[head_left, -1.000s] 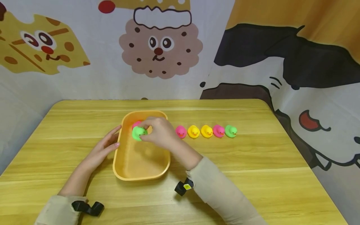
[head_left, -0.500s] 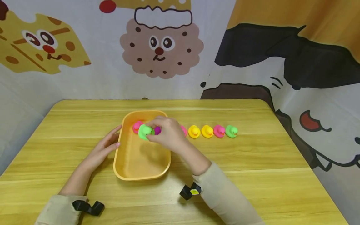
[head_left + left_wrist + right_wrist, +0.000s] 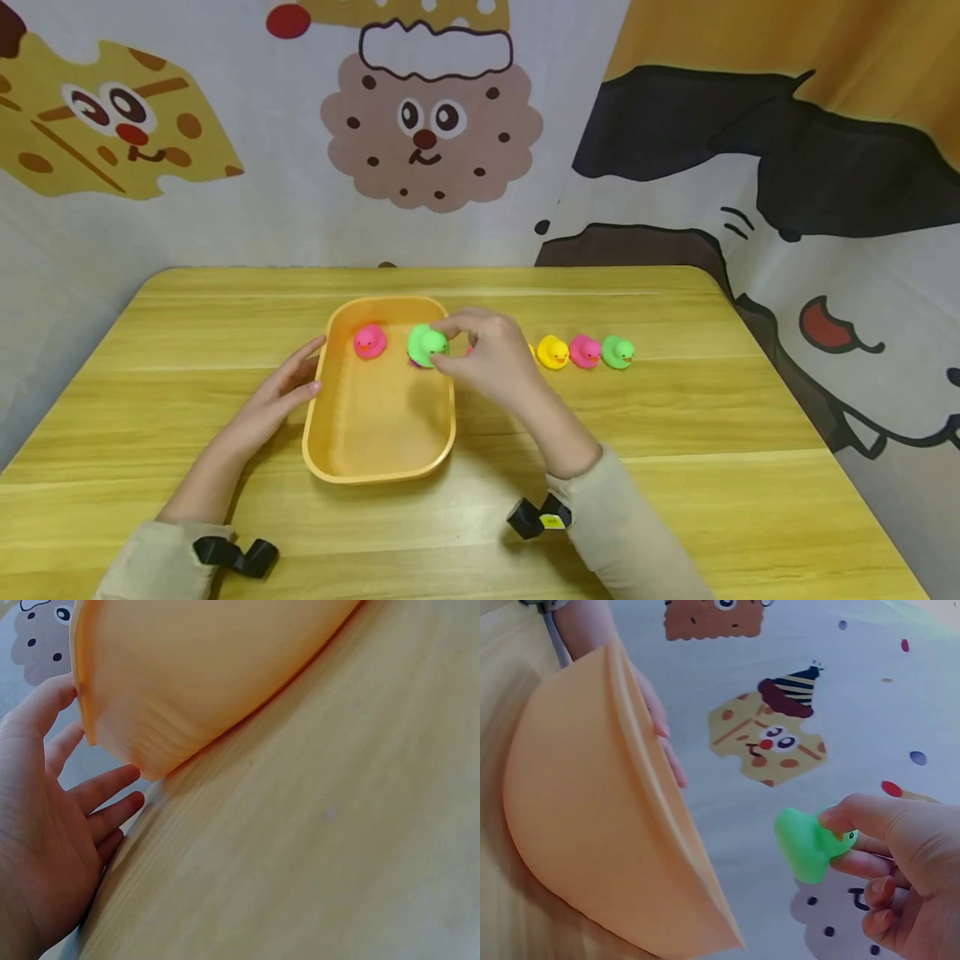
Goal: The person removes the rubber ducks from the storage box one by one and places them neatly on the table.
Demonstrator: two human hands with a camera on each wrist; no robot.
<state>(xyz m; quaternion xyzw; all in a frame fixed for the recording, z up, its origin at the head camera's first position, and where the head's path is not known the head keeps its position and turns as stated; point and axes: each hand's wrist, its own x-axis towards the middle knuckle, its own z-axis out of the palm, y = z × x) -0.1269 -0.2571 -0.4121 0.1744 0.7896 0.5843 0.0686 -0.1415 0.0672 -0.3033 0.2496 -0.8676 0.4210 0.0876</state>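
A green duck [image 3: 427, 344] is pinched between thumb and fingertips of the right hand [image 3: 491, 360], held above the far right corner of the tray [image 3: 378, 468]; it is judged light, soft and squashy, best taken by the head; the left hand [image 3: 279, 392] lies flat, fingers straight against the tray's left wall; a pink duck [image 3: 370, 341] sits inside, left of the pinching fingers
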